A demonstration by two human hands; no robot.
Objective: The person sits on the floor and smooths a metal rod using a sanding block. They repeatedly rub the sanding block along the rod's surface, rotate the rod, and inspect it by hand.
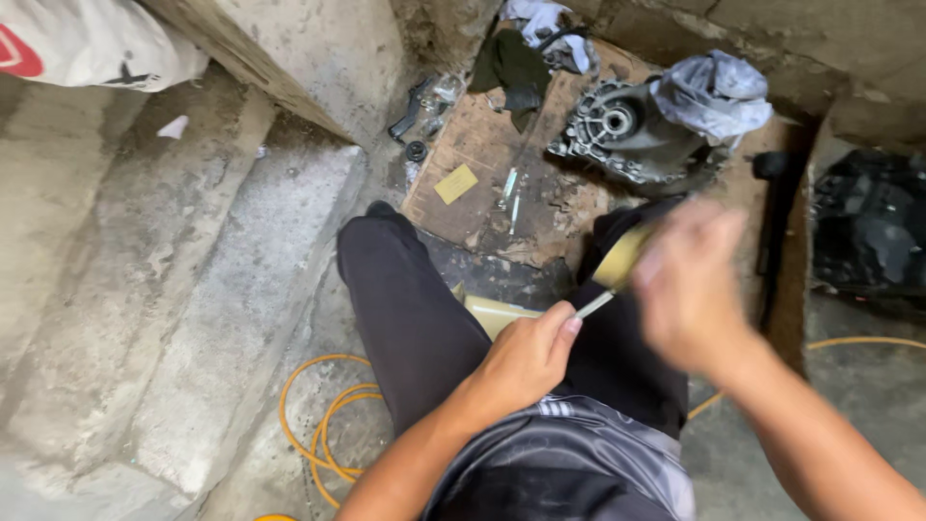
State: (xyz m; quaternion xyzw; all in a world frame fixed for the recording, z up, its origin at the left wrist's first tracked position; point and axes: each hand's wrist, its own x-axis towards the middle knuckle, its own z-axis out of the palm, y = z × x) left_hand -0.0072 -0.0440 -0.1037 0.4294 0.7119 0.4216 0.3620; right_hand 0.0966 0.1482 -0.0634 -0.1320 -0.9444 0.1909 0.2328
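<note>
We sit low over a rough concrete floor (849, 386) with our knees in dark trousers (415, 309) spread toward the far side. Our left hand (526, 357) is clenched around the near end of a thin pale strip (595, 305), pinching it between thumb and curled fingers just above the lap. The strip runs up and to the right to a roll of tan tape (622, 259), which sits at our right hand (690, 285). That right hand is heavily blurred, so we cannot tell whether it grips the roll or only rests against it. The roll hangs above our right thigh, nearer to us than the metal casting.

Farther away, a worn wooden board (482, 154) lies on the floor. On its far right part rests a grey metal housing (617, 135) with a round bore, and a crumpled grey rag (714, 92) is draped over its right side. A small yellow card (455, 183) lies on the board to the left, with dark small parts (415, 121) just beyond its far left edge. A dark cloth (511, 68) lies at the far edge. To the left, concrete steps (193, 270) rise. An orange hose (328, 425) coils on the floor near our left leg.
</note>
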